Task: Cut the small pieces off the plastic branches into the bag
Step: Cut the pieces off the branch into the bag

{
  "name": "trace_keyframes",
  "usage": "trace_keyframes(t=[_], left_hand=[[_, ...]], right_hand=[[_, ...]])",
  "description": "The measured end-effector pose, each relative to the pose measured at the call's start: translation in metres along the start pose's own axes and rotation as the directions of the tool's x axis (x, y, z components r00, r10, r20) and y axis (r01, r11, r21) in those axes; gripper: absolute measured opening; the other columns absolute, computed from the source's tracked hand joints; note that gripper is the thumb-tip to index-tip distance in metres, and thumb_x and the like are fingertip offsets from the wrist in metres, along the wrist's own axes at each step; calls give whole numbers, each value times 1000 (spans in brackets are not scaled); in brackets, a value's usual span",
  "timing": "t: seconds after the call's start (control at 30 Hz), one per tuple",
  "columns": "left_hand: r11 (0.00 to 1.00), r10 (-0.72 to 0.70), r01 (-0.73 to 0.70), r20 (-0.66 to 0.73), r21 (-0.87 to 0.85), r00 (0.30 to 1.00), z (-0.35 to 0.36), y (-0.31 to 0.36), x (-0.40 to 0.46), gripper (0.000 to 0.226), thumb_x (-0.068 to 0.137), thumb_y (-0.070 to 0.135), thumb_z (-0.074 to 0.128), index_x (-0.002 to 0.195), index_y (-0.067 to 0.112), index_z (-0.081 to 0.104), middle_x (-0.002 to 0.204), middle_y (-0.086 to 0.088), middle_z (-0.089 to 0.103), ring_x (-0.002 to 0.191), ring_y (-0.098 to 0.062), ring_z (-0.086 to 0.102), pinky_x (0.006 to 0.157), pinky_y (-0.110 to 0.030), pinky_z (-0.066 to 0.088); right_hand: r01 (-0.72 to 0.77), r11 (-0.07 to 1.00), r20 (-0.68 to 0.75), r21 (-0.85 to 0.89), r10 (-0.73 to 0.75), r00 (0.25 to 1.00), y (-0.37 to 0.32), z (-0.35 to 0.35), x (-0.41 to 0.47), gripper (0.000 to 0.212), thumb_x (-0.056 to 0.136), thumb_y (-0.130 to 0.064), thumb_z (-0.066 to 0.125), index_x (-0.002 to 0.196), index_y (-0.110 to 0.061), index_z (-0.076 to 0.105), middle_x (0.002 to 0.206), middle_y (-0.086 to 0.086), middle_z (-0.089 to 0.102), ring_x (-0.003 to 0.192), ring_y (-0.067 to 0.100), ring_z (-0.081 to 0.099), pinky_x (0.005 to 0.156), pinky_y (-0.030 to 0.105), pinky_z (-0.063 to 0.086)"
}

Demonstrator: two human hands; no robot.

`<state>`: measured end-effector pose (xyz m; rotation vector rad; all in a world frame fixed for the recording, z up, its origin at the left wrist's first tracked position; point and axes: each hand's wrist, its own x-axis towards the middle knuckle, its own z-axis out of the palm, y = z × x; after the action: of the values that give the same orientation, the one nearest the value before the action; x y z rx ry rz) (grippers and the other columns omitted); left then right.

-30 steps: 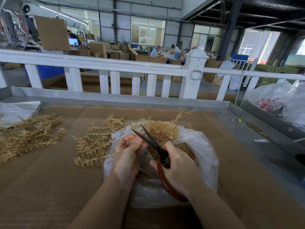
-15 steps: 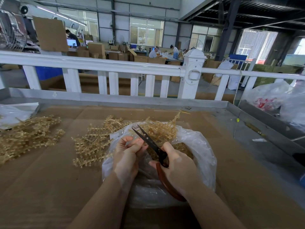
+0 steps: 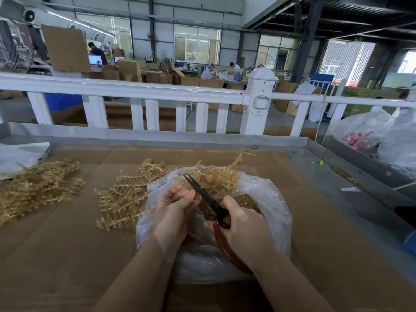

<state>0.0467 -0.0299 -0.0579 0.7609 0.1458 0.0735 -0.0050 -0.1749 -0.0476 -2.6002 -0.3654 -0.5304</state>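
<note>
Tan plastic branches are heaped on the cardboard sheet, touching the left edge of the clear bag; more branches stick up from the bag's far rim. Small cut pieces are seen inside the bag. One branch stub is pinched by the left hand, fingers curled, over the bag's mouth. Scissors are gripped by the right hand, fingers wrapped round the red-brown handle; blades nearly closed, tips pointed away, just beside the left fingertips. A second branch pile is spread well apart at far left, near a white plastic sheet. A white railing is seen behind the table.
</note>
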Motion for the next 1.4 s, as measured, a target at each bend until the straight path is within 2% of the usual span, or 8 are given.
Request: trace_keyframes(t=[0.17,0.27,0.4,0.6,0.9,1.03,1.2,1.4], left_hand=[[994,-9,-2,99,110,995,2,2,-2,37,87,-15,48,110,10,62,84,-9,60,78,-19,63,63,-21,57],[992,-29,12,127,129,991,5,4,-5,33,85,-16,46,94,9,65,75,-6,63,72,-20,63,66,-24,55],[993,-35,15,174,115,984,4,5,-6,19,90,10,54,102,-1,63,90,-14,68,78,-23,65,68,-28,55],[991,16,-27,85,129,996,0,0,0,13,92,3,53,82,5,60,63,-4,60,59,-12,58,57,-17,53],[997,-43,41,33,61,999,-4,0,4,16,94,-2,48,89,5,62,86,-11,64,75,-15,60,63,-18,55],[995,-53,48,57,87,997,-4,2,3,17,95,-1,46,107,-1,59,101,-18,60,86,-21,58,81,-27,51],[991,-41,27,109,132,993,-3,3,-1,20,94,-1,46,85,5,62,81,-9,66,75,-17,61,75,-25,52],[991,-59,44,121,125,991,1,4,-3,20,94,0,45,84,4,62,77,-9,63,74,-19,55,77,-29,47]], right_hand=[[-71,992,-52,102,77,996,-5,-4,5,31,82,-58,60,84,-38,36,65,-20,47,60,-10,44,52,7,34],[-89,992,-22,92,91,996,-6,-6,9,31,83,-59,59,85,-37,37,66,-20,48,60,-8,44,50,8,31],[-87,993,8,74,87,996,-5,-3,8,33,82,-59,60,85,-37,36,63,-20,44,59,-3,42,50,8,29],[-88,984,-24,155,93,995,-2,-3,6,31,80,-60,60,87,-37,40,71,-18,52,69,0,49,55,7,34],[4,1000,-5,-14,-4,1000,-3,1,2,33,82,-64,53,95,-37,39,86,-15,56,78,3,51,63,11,34],[35,998,-30,-47,-37,999,-4,3,4,35,83,-64,52,97,-34,41,84,-14,54,75,5,49,64,14,34],[48,998,-43,-46,-50,998,-6,3,8,35,84,-62,53,98,-31,41,82,-13,53,74,6,51,64,17,40],[30,999,-23,-19,-30,999,-9,6,13,35,86,-61,52,98,-31,39,86,-8,60,78,12,58,71,25,51]])
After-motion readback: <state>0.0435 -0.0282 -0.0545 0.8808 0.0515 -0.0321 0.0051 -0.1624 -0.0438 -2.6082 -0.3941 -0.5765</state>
